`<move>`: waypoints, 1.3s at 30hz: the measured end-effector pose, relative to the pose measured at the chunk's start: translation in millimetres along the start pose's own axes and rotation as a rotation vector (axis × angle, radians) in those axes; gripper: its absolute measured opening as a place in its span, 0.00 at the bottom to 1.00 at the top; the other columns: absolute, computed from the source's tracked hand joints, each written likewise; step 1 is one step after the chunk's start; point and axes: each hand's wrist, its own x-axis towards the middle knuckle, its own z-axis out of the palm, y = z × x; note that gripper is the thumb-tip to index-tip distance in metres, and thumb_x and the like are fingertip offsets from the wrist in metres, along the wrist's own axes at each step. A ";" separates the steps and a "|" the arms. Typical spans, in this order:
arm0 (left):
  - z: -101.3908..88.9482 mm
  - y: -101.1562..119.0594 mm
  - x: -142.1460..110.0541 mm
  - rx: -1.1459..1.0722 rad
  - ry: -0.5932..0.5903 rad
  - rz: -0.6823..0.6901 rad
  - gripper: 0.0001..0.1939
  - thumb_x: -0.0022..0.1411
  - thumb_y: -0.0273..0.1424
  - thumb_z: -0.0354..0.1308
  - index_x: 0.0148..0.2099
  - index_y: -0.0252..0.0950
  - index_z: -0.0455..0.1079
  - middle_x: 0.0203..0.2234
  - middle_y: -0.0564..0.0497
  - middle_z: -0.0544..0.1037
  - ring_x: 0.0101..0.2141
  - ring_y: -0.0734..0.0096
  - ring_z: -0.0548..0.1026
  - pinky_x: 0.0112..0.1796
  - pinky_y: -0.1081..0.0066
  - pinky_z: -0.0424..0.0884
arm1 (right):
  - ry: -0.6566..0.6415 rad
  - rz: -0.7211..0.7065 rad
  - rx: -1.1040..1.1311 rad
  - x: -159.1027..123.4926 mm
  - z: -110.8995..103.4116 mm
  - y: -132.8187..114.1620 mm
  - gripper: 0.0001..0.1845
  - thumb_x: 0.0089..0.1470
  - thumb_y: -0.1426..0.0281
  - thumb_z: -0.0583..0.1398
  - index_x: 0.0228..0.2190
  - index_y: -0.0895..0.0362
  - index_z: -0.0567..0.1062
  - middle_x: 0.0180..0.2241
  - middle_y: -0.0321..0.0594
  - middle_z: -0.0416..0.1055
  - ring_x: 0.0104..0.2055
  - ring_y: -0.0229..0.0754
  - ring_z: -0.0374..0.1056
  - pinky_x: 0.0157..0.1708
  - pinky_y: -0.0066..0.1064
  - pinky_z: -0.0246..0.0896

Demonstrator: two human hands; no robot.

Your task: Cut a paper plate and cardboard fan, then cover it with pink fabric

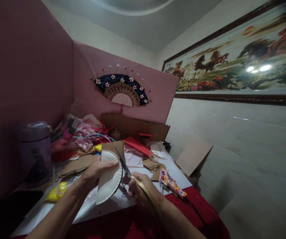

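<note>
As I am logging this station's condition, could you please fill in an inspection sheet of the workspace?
Surface: white covering, red cloth at the near edge.
Things in hand: white fluted half-disc, scissors.
Clutter: cardboard piece, red paper, twine, flowered tool.
Hands: left hand holds the half-disc; right hand holds the scissors beside it.
Cables: dark cord beyond the flowered tool.
Surroundings: pink panel with decorated fan; framed picture on the wall.

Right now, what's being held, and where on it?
Left hand: the white fluted half-disc, by its upper part. Right hand: the scissors, by the handles.
</note>
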 end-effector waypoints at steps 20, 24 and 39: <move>-7.8 -1.9 3.9 0.114 -0.022 0.000 0.14 0.39 0.34 0.70 0.23 0.31 0.69 0.15 0.51 0.74 0.16 0.73 0.69 0.18 0.75 0.63 | 0.005 -0.243 0.099 14.9 6.2 41.5 0.35 0.41 0.37 0.54 0.25 0.60 0.64 0.20 0.30 0.51 0.21 0.30 0.43 0.18 0.24 0.38; -7.8 1.1 2.5 0.125 -0.023 0.014 0.14 0.39 0.34 0.70 0.22 0.31 0.69 0.14 0.53 0.72 0.15 0.76 0.67 0.17 0.77 0.61 | 0.004 -0.239 0.155 14.3 7.2 40.2 0.35 0.40 0.38 0.56 0.26 0.60 0.66 0.19 0.29 0.50 0.21 0.29 0.42 0.17 0.23 0.36; -9.7 3.0 1.2 0.138 -0.040 0.004 0.14 0.39 0.34 0.70 0.23 0.31 0.71 0.16 0.51 0.74 0.17 0.72 0.70 0.19 0.74 0.64 | 0.060 -0.101 0.087 9.8 9.7 32.5 0.37 0.35 0.38 0.59 0.29 0.59 0.68 0.18 0.30 0.57 0.17 0.29 0.49 0.16 0.22 0.45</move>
